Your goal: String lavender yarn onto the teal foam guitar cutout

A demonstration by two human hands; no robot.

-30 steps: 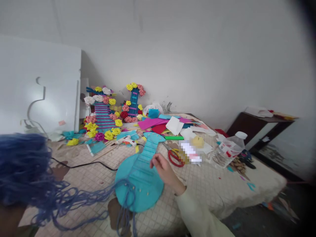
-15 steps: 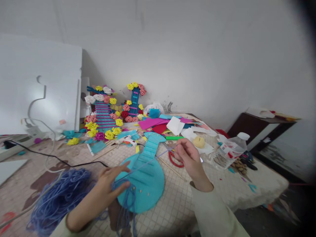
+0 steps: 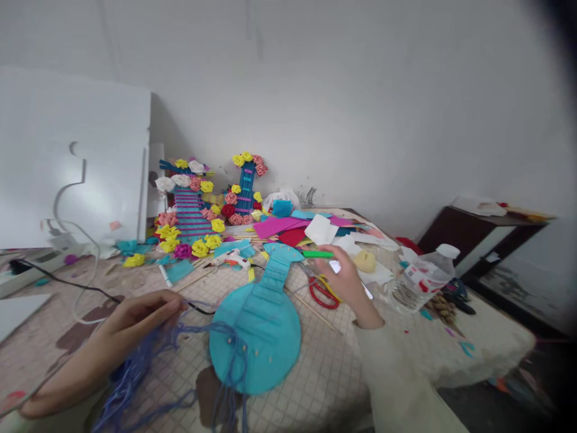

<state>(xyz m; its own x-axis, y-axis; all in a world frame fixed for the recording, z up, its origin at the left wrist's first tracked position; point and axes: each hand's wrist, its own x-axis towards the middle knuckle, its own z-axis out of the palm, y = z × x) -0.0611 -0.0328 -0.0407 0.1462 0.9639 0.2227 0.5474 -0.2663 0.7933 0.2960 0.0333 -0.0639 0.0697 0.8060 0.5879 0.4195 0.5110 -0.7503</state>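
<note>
My left hand (image 3: 135, 323) pinches yarn (image 3: 124, 388), probably to control strands trailing onto the blue board (image 3: 273, 328); I can't tell whether my right hand (image 3: 346, 279), near the scissors (image 3: 312, 288), grips anything.

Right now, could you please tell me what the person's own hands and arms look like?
The left hand and right hand are both bare, without gloves. The right sleeve is long, pale and plain, with no marking visible, and reaches about to the wrist. Only a little of the pale left sleeve shows.
</note>
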